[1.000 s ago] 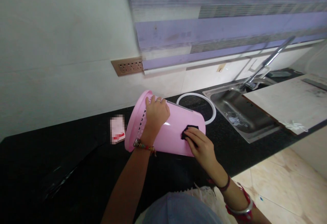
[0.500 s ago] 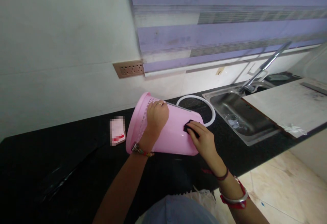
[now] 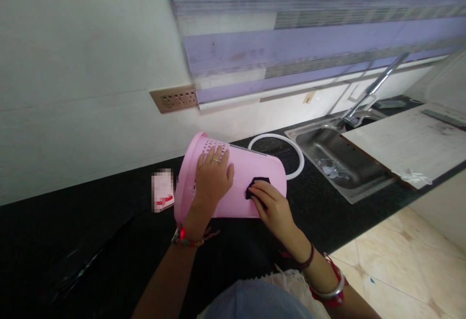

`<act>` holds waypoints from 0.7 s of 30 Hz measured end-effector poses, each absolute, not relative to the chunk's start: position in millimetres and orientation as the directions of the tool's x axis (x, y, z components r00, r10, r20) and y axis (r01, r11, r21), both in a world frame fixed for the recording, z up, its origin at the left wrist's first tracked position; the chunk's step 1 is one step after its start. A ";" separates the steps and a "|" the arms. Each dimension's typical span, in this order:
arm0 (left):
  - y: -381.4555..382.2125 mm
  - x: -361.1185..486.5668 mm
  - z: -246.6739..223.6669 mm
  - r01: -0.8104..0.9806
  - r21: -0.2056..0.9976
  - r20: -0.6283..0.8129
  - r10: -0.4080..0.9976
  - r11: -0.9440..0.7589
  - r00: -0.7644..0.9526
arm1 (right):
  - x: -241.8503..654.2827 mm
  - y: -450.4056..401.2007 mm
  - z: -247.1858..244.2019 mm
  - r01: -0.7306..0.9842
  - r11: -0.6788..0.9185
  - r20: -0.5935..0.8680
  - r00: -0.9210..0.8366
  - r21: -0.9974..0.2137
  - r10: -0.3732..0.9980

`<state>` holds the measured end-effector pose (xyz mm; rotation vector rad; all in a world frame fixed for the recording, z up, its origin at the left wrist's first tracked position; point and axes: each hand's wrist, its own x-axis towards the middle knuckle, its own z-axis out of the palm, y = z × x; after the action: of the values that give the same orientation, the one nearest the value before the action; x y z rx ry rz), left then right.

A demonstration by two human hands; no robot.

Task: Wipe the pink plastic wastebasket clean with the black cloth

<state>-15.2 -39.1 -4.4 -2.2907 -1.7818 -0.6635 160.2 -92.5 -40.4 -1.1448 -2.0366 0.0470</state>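
A pink plastic basket (image 3: pixel 238 176) with a perforated band near its rim lies on its side on the black countertop, mouth to the left. My left hand (image 3: pixel 213 173) rests on top of it near the rim, fingers outstretched and lying against the plastic. Toward the basket's base end, my right hand (image 3: pixel 274 206) pinches a small black cloth (image 3: pixel 259 183) and presses it against the basket's side. Just behind the base lies a white ring (image 3: pixel 301 156), partly hidden by the basket.
Left of the basket is a blurred-out phone-sized object (image 3: pixel 162 190). A steel sink (image 3: pixel 351 197) with a faucet (image 3: pixel 378 83) lies to the right, partly covered by a pale board (image 3: pixel 411 146). A wall socket (image 3: pixel 174 99) sits behind, and dark shiny plastic (image 3: pixel 78 265) at left.
My right hand and the cloth have slid left along the basket, away from its base. The left hand's fingers have stretched out from a more curled pose. The view has shifted slightly.
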 end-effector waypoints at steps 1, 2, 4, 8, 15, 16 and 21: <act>-35.6 -17.8 -2.2 0.946 0.145 0.428 0.881 -0.289 0.203 | 161.0 -92.6 -40.8 0.696 0.604 0.607 -0.300 -0.388 0.736; -32.6 -20.2 -0.4 0.942 0.151 0.424 0.880 -0.300 0.213 | 162.5 -91.3 -40.9 0.694 0.605 0.605 -0.302 -0.390 0.737; -29.0 -23.7 1.0 0.937 0.153 0.436 0.872 -0.315 0.222 | 165.8 -84.8 -40.4 0.715 0.579 0.610 -0.270 -0.391 0.745; -30.4 -24.2 -2.6 0.954 0.118 0.477 0.858 -0.275 0.188 | 158.4 -67.9 -36.6 0.756 0.512 0.624 -0.179 -0.408 0.761; -40.2 -23.4 -6.5 0.962 0.108 0.488 0.857 -0.249 0.167 | 154.1 -75.5 -36.1 0.708 0.581 0.625 -0.253 -0.401 0.739; -40.3 -24.1 -6.9 0.958 0.116 0.495 0.851 -0.264 0.175 | 159.7 -76.4 -37.3 0.721 0.567 0.619 -0.244 -0.400 0.747; -31.8 -24.6 -10.9 0.901 0.096 0.499 0.803 -0.424 0.325 | 173.1 -62.5 -40.5 0.782 0.489 0.648 -0.148 -0.387 0.747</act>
<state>-24.6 -31.8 -10.9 -2.3877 -1.5594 -0.7208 173.1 -62.5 -40.5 -1.2689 -1.9033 -0.0518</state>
